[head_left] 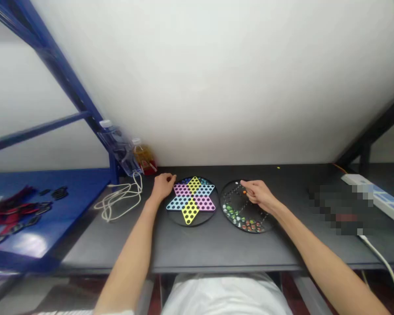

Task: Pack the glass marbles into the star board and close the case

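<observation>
A round Chinese checkers board point(194, 190) with a yellow, pink and blue star full of holes lies on the black table. Blue marbles show along its far edge. My left hand point(163, 184) rests at the board's far left rim, its fingers curled together; whatever they hold, if anything, is hidden. To the right lies a round black tray point(222, 202). Green, white and red-brown marbles point(238, 220) sit along its near side, with an orange one farther back. Over the tray's far right part, my right hand point(256, 192) has its fingers closed in a pinch, their contents too small to make out.
A coiled white cable point(121, 201) lies left of the board, near a bottle of amber drink point(144, 158) and a clear bottle point(118, 146) by the wall. On the right are a white power strip point(377, 197) and a blurred-out dark item point(343, 210). A blue table point(68, 183) adjoins on the left.
</observation>
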### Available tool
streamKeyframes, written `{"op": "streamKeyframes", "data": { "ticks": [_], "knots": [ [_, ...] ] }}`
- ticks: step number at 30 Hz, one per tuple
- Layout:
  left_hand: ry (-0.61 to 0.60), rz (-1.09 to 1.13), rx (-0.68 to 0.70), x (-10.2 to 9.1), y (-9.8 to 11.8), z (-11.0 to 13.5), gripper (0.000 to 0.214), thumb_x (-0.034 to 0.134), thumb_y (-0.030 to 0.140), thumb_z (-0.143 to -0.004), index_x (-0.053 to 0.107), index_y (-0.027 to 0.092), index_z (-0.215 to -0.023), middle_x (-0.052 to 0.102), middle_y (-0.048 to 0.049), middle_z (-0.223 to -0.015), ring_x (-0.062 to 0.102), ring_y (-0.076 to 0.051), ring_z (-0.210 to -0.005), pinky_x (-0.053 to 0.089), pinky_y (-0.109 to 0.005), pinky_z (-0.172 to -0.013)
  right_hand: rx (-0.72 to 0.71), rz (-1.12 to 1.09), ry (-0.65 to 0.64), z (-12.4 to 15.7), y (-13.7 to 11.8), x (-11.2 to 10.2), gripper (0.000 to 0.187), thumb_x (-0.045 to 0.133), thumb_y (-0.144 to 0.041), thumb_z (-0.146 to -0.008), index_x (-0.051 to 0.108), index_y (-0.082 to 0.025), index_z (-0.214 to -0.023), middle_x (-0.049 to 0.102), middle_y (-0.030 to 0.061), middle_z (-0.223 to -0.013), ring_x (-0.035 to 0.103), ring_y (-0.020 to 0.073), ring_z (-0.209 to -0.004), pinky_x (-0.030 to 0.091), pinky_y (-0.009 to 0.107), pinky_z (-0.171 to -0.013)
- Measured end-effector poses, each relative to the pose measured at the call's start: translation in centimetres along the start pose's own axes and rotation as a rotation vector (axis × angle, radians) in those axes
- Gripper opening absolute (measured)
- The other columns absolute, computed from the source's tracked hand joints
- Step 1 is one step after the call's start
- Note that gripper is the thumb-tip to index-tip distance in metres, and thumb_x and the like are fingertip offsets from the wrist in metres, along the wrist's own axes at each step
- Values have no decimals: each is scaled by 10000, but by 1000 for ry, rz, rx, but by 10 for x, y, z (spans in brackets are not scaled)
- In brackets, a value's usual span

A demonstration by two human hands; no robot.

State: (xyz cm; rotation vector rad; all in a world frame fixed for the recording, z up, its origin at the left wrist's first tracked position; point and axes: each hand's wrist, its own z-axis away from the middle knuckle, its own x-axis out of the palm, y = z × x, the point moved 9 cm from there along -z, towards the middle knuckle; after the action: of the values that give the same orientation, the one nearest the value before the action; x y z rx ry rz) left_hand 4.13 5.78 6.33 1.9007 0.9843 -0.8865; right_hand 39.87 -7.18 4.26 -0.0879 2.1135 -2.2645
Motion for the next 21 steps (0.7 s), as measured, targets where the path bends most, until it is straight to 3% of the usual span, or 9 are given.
{"op": "streamKeyframes", "data": {
  "ticks": [4, 8, 15, 19, 21],
  "knots": [
    [-13, 15, -15, 0, 0, 0, 413, 439, 435, -905, 666, 187, -665, 696, -75, -726, 594, -201, -691, 400, -307, -700, -77, 513, -191, 28, -12, 9, 377, 657, -506, -783, 623, -160, -636, 415, -38, -495, 334, 91, -477, 243, 250, -481],
    [-5, 56, -12, -3, 3, 0, 389, 470, 423, -892, 685, 180, -678, 706, -73, -747, 608, -202, -709, 417, -309, -723, -46, 764, -346, 55, -10, 11, 250, 673, -418, -779, 729, -177, -809, 489, -28, -527, 401, 112, -518, 289, 249, -522],
    [-73, 261, 18, 1, 9, 2, 287, 579, 417, -826, 750, 189, -862, 738, -56, -854, 649, -203, -780, 472, -296, -746, 4, 752, -469, 62, -5, 22, 230, 616, -369, -837, 727, -167, -833, 670, 40, -680, 558, 159, -619, 377, 263, -595],
    [-103, 310, 2, 2, 7, 2, 268, 586, 381, -808, 756, 186, -878, 746, -53, -865, 657, -198, -768, 489, -294, -743, -20, 664, -361, 53, -6, 10, 289, 630, -439, -827, 702, -159, -823, 601, 19, -633, 492, 134, -586, 345, 249, -548],
    [-125, 321, -6, 2, 5, 2, 259, 584, 366, -797, 758, 183, -854, 748, -50, -852, 659, -200, -764, 491, -293, -739, 13, 486, -264, 45, -2, 1, 339, 633, -490, -823, 675, -155, -860, 482, -28, -545, 383, 97, -488, 277, 230, -469]
  ]
}}
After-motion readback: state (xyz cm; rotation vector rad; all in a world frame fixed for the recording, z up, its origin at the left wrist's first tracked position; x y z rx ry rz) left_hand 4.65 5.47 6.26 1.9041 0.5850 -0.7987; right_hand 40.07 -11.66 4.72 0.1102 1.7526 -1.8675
